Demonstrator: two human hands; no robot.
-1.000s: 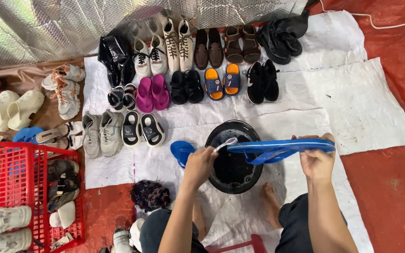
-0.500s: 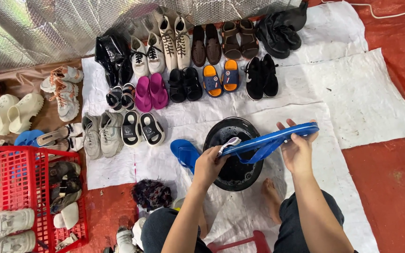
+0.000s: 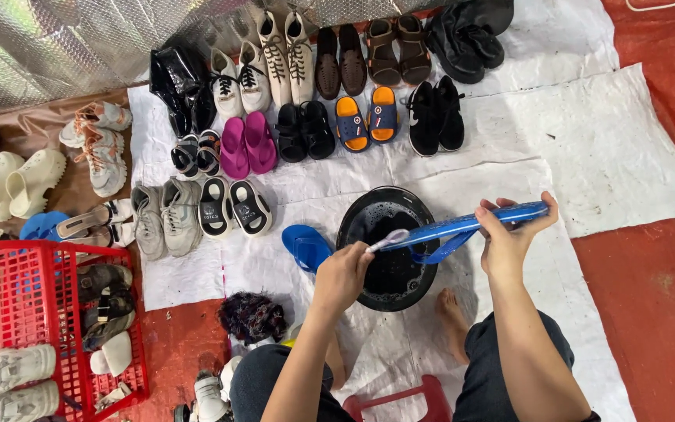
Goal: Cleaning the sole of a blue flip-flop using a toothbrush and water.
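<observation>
My right hand [image 3: 509, 230] grips a blue flip-flop [image 3: 470, 225] by its far end and holds it on edge above a black basin [image 3: 388, 248] of soapy water. In my left hand [image 3: 343, 273] is a small brush [image 3: 387, 239], its head touching the near end of the flip-flop. The matching blue flip-flop [image 3: 305, 246] lies flat on the white sheet [image 3: 611, 148] just left of the basin. My bare foot [image 3: 453, 309] rests beside the basin's right side.
Rows of shoes, sandals and slippers lie on the white sheet beyond the basin, among them pink clogs [image 3: 248, 142] and orange slides [image 3: 367, 117]. A red basket [image 3: 21, 316] with shoes stands at left. A dark cloth [image 3: 251, 316] and a red stool [image 3: 396, 400] are near my knees.
Both hands and the flip-flop have shifted slightly left and tilted, its far end higher. The brush stays at the flip-flop's near end.
</observation>
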